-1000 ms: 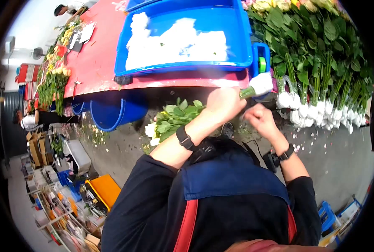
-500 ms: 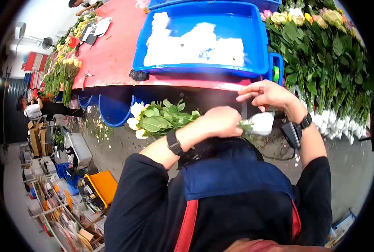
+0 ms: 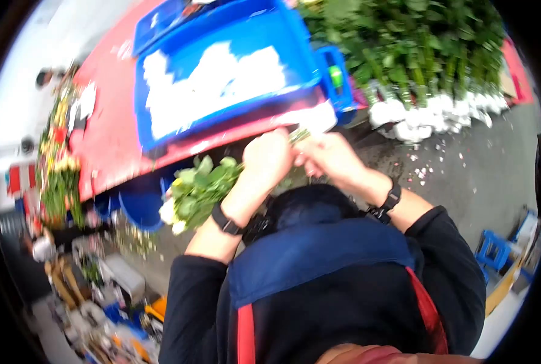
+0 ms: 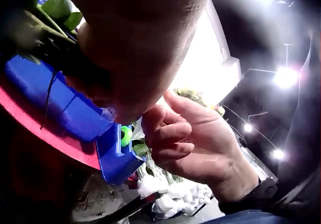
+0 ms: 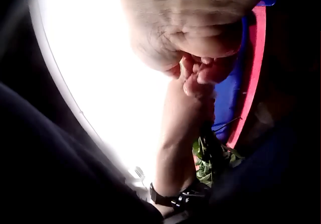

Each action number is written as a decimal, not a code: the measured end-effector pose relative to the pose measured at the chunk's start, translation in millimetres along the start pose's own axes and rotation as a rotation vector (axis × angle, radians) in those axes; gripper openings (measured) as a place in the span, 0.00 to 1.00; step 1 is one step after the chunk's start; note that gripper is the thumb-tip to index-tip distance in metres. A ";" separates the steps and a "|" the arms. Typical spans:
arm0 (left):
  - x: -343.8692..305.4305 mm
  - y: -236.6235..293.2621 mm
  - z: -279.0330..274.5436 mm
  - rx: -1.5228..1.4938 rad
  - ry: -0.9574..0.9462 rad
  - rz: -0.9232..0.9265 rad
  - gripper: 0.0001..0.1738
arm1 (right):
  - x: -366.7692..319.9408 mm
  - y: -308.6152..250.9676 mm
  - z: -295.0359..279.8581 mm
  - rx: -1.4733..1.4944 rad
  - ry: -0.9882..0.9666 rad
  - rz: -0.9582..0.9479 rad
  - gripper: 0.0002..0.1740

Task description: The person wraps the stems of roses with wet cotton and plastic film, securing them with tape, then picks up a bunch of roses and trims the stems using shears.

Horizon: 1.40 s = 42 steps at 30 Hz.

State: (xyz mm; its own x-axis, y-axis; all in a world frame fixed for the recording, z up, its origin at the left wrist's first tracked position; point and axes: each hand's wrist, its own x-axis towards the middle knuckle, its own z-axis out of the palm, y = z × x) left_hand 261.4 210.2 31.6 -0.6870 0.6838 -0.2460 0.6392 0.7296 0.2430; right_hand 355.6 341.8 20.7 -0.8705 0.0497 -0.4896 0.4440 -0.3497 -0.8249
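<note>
Green-leaved flowers [image 3: 199, 191] are gripped by their stems [image 3: 299, 134] in the left hand [image 3: 267, 158], near a blue tray [image 3: 249, 31]. Beside that hand, the right hand [image 3: 334, 159] is seen with fingers curled; whether anything is pinched cannot be told.

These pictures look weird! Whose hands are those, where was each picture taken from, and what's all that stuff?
There's no robot: these are a person's bare hands. The big picture looks down from the head; the two darker ones look from the left and right wrists. The left hand grips a leafy green bunch of pale flowers by its stems. The right hand is close beside it; I can't tell if it holds anything. On the red table sits a blue plastic tray with soft-looking white wads inside. Beside the tray are many green leafy stems with white-wrapped ends.
</note>
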 end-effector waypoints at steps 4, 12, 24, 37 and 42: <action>20.3 14.2 -6.0 0.105 -0.024 0.163 0.14 | -25.1 -14.2 -20.0 -0.937 0.339 -1.004 0.17; 41.1 115.2 -27.8 0.429 0.123 0.645 0.06 | -42.4 -6.1 -83.4 -1.059 0.281 -0.673 0.10; 36.8 93.2 -75.3 0.135 0.453 0.910 0.22 | 19.6 -108.7 -129.0 -0.717 0.940 -0.869 0.16; -83.1 -204.0 -7.5 -0.012 0.265 -0.038 0.20 | 268.0 -374.3 -181.4 -0.736 1.378 -0.552 0.22; -46.4 -239.4 -31.0 -0.088 0.390 -0.142 0.18 | 361.0 -403.9 -342.7 -1.598 1.283 -0.177 0.25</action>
State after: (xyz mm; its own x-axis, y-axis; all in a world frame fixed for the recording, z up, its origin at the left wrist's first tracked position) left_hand 129.5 3.5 14.0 -0.8562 0.5094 0.0865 0.5085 0.8010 0.3160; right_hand -65.2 821.7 80.3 -0.6172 0.7203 0.3166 0.7612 0.6484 0.0088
